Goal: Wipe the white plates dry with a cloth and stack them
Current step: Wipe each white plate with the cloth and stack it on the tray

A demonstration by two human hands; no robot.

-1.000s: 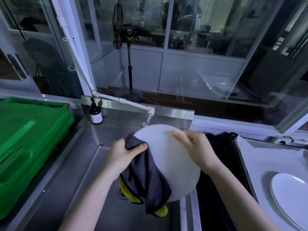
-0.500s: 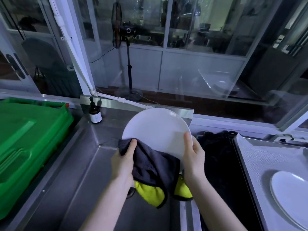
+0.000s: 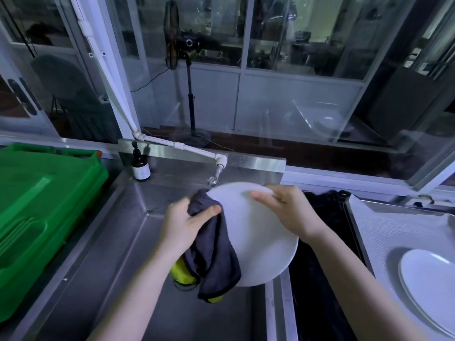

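Moved: half a second ago the white plate stood higher and faced the camera, with the cloth along its lower edge. Now it is lower and tipped over, the cloth is at its left rim, and the tap shows again above it.
Left hand: the grip is closed on the cloth. The thumb pinches the dark grey fabric against the left rim of the plate.
Right hand: it holds the plate at its upper right part, with the fingers laid over the surface near the top edge. The thumb is hidden.
Plate place: centre of the frame, between the two hands, held in the air over the steel sink.
Cloth: it hangs down from the left hand, over the lower left of the plate. A yellow side shows at its bottom.
Edges: the top rim of the plate is just below the tap. Its lower right rim is over the steel strip that divides the sink from a dark basin.
Open room: the sink floor is open at the left and at the bottom of the frame. A green crate fills the left edge, and a brown bottle stands at the upper left corner of the sink.
Second white plate: it lies on the table at the lower right, well apart from both hands.
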